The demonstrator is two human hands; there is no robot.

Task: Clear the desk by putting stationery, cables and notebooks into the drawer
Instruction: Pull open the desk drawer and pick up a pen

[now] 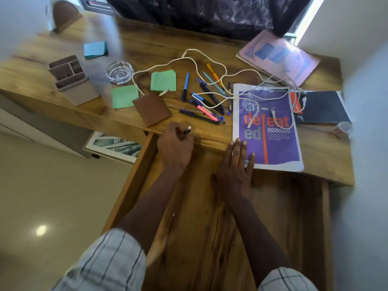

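My left hand (175, 144) is gripping a small dark pen (187, 130) in curled fingers at the desk's (147, 45) near edge, above the open drawer (201, 217). My right hand (236, 166) is lying flat, fingers straight, touching the purple notebook's (273, 131) near left corner.

Home study corner, wooden desk (147, 47) strewn with pens (206, 101) and notebooks (270, 127), dark curtain (199, 13) at top, glass ashtray (119, 72) and desk organiser (71, 78) at left, tiled floor (52, 185).

Pen (187, 130) in left hand (175, 145) at desk (205, 133) edge
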